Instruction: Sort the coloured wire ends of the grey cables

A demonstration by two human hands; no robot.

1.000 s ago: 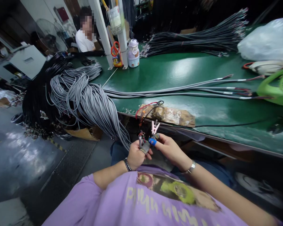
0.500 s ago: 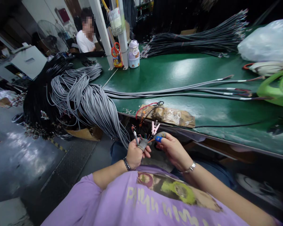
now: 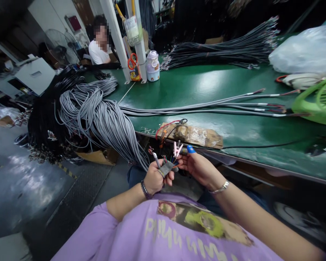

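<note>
Since the earlier frame, the right hand point(image 3: 199, 167) has lifted its blue-wrapped thumb point(image 3: 191, 149) up beside the pink clip point(image 3: 177, 150). Beyond both hands spreads the green tabletop point(image 3: 201, 87). Largest on it is the heap of grey cables point(image 3: 97, 112), spilling over the near edge to the left; dark cables point(image 3: 217, 52) lie along the far side, with a plastic bag point(image 3: 304, 50) to their right. Nearer, a wooden board point(image 3: 198, 136) rests at the edge, just beyond the hands, and the pink clip stands between it and them. The left hand point(image 3: 155, 178) grips a stripped grey cable point(image 3: 156, 160), its thin colored wires point(image 3: 174, 161) fanning toward the right fingers; whether those pinch any, I cannot tell.
</note>
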